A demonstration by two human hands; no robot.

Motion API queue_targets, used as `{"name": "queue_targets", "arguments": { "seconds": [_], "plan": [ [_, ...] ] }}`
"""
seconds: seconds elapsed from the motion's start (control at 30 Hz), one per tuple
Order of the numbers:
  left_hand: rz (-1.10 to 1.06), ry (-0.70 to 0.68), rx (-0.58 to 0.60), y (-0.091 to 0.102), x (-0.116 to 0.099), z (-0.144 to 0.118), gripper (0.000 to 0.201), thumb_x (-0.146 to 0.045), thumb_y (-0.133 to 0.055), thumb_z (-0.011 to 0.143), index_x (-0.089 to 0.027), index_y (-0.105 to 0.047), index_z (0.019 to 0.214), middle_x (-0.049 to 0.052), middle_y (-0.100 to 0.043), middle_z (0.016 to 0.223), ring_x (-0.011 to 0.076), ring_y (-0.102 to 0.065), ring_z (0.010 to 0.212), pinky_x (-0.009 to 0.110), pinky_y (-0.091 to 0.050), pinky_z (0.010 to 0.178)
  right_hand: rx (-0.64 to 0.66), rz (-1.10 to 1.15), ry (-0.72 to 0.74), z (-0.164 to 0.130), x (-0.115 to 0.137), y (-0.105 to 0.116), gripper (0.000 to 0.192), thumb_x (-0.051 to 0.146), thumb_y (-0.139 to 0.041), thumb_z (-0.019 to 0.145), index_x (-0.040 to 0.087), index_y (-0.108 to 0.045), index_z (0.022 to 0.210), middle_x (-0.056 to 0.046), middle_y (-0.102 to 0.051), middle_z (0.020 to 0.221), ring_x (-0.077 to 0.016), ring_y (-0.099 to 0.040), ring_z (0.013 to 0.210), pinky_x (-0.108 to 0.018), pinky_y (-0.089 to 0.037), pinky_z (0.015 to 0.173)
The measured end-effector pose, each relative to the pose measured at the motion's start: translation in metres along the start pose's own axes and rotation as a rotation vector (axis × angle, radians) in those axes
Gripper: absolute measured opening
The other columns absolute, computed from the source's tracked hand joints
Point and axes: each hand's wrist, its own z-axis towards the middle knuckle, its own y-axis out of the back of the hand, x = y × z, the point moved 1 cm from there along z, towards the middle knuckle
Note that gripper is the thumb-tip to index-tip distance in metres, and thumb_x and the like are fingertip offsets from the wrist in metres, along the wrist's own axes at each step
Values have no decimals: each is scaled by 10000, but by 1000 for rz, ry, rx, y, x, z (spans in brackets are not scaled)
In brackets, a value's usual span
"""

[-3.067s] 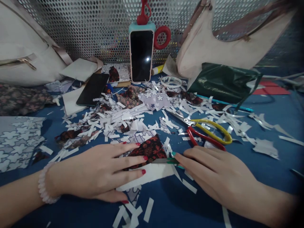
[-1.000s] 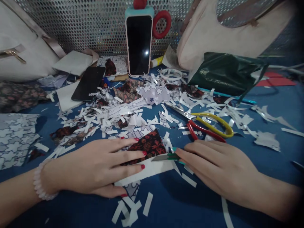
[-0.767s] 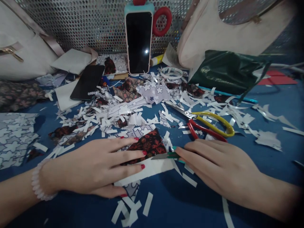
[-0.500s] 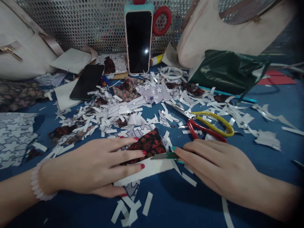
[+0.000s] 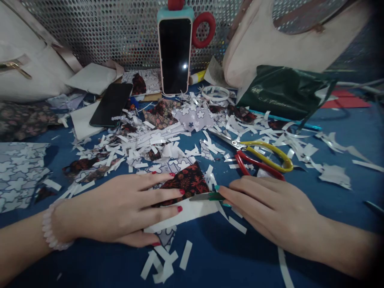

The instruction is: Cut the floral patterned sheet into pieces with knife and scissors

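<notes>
Dark floral fabric point(image 5: 193, 178) under left hand point(image 5: 120, 210); paper scraps point(image 5: 157, 138), scissors point(image 5: 234, 143) close beyond.

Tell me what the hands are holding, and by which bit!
The right hand holds a grey blade by its green handle. The left hand grips nothing: it lies spread over the dark floral piece and white strip.

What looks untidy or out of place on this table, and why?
Paper scraps look messiest: they litter the middle of the blue table, some beside the scissors and others near the left hand. They seem untidy because they lie loose, without order.
</notes>
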Motion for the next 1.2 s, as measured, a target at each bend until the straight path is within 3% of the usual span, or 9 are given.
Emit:
{"name": "queue_targets", "arguments": {
  "seconds": [0.5, 0.7, 1.0, 1.2],
  "plan": [
    [10, 4, 16, -1, 0, -2, 426, -393, -475, 900, -150, -508, 1249, 122, -541, 1281, 314, -464, 1213, 439, -422, 1002, -33, -1, 19, 2, 3, 3, 196, 76, -384, 890, 121, -557, 973, -70, -625, 774, -148, -557, 677, -268, -442, 598],
    [-13, 14, -14, -2, 0, 0, 434, -370, -449, 911, -68, -503, 1218, 143, -553, 1264, 287, -484, 1195, 423, -368, 1051, -69, -50, 56, 4, 3, 9, 197, 59, -376, 888, 130, -548, 949, -63, -647, 765, -148, -578, 674, -266, -456, 588],
    [-70, 248, 44, -2, -15, 7, 553, -307, -473, 827, -157, -393, 1353, 90, -430, 1387, 326, -391, 1253, 477, -378, 1025, -128, -54, 40, -4, 7, 7, 180, 91, -440, 857, 153, -566, 969, -77, -648, 809, -172, -598, 732, -303, -473, 644],
    [-75, 258, 9, -5, -17, 5, 538, -276, -471, 819, -185, -400, 1344, 77, -429, 1385, 334, -379, 1247, 504, -405, 989, -128, -79, 68, -4, 7, 6, 194, 66, -420, 859, 149, -560, 964, -71, -642, 795, -166, -583, 712, -307, -459, 638]
  ]
}}
